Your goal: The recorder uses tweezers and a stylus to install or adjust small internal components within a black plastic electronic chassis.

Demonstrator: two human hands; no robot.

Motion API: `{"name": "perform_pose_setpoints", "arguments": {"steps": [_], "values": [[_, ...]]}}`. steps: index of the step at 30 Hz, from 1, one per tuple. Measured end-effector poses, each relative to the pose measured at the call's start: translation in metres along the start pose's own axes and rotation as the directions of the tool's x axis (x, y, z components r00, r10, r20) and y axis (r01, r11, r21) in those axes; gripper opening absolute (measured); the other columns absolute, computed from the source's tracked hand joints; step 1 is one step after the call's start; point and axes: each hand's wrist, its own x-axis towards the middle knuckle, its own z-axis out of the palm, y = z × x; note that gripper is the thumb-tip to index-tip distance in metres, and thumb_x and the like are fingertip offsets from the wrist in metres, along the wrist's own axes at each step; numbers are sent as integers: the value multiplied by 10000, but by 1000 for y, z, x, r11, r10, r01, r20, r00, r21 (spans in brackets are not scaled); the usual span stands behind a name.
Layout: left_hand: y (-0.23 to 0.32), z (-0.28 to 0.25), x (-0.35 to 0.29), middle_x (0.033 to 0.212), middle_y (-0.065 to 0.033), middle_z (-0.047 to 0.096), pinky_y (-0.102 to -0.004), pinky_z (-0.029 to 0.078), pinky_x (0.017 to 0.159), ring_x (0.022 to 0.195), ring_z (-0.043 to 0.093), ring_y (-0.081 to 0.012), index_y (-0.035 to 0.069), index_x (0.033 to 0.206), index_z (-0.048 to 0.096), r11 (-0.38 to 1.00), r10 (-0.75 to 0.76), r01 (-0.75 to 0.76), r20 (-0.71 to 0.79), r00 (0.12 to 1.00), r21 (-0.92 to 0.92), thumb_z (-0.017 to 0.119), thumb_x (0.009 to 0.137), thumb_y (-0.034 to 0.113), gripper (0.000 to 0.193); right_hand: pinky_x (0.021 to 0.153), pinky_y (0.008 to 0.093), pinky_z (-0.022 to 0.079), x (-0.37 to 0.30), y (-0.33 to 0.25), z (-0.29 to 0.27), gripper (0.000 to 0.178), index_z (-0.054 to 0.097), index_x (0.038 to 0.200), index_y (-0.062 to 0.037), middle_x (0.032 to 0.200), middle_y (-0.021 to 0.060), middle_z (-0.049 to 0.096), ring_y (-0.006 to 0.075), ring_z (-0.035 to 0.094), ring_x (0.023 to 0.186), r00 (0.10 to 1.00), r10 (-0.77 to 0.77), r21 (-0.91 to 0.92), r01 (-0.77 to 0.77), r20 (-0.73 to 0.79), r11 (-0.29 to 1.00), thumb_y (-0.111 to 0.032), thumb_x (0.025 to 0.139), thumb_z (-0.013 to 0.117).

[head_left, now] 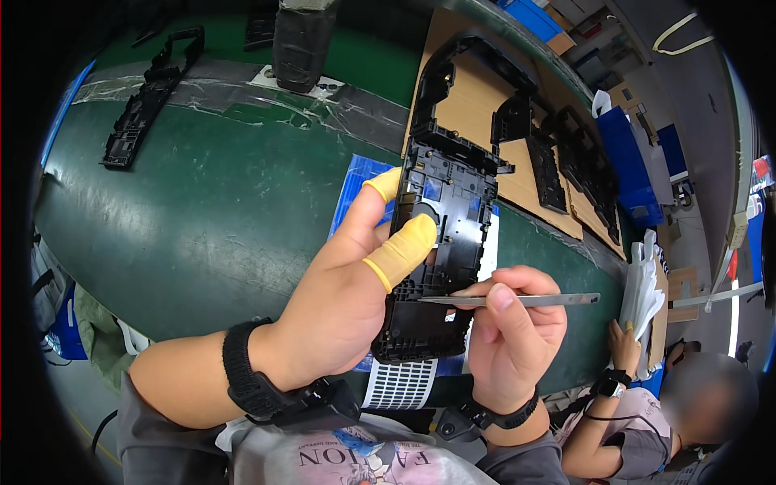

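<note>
A long black plastic housing (459,202) with a frame-like handle end is held up in front of me, tilted away. My left hand (347,271) grips its left edge, with yellow finger cots on the thumb and one finger; the thumb presses on the inner face. Between thumb and fingers of my right hand (517,327) is a pair of thin metal tweezers (558,300), lying crosswise with the tip at the housing's lower left part. Whether the tip holds anything is too small to tell. Below the housing lies a white sheet with black rectangles (402,383).
Another black housing (137,113) lies at the far left of the green table (202,218). Several more rest on cardboard (517,190) at the right. A black-wrapped post (302,44) stands at the back. A co-worker (638,416) sits at the right, a hand on white bags.
</note>
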Motion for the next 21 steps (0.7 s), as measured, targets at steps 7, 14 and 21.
{"name": "perform_pose_setpoints", "arguments": {"steps": [7, 14, 21], "values": [[3, -1, -2, 1140, -104, 425, -283, 413, 795, 1024, 464, -195, 54, 1277, 172, 991, -7, -1, 57, 998, 135, 473, 663, -85, 698, 554, 202, 425, 3, -1, -1, 135, 521, 895, 47, 754, 128, 583, 109, 541, 625, 1000, -17, -6, 18, 16, 1000, 33, 761, 523], [12, -4, 2, 1135, -101, 415, -291, 418, 804, 1024, 456, -193, 69, 1284, 155, 985, 89, -91, 22, 996, 149, 446, 599, -142, 773, 483, 209, 388, 9, -17, -12, 142, 524, 850, 46, 647, 156, 564, 78, 387, 421, 987, -56, 36, 62, -150, 997, -19, 725, 530], [27, -3, 6, 1099, -121, 456, -341, 408, 835, 988, 480, -209, 66, 1250, 220, 956, 271, -272, 18, 962, 110, 544, 708, 81, 632, 434, 190, 340, -37, -3, -9, 162, 512, 898, 39, 659, 115, 561, 82, 443, 468, 969, 17, -164, -59, -245, 985, 39, 737, 524]]}}
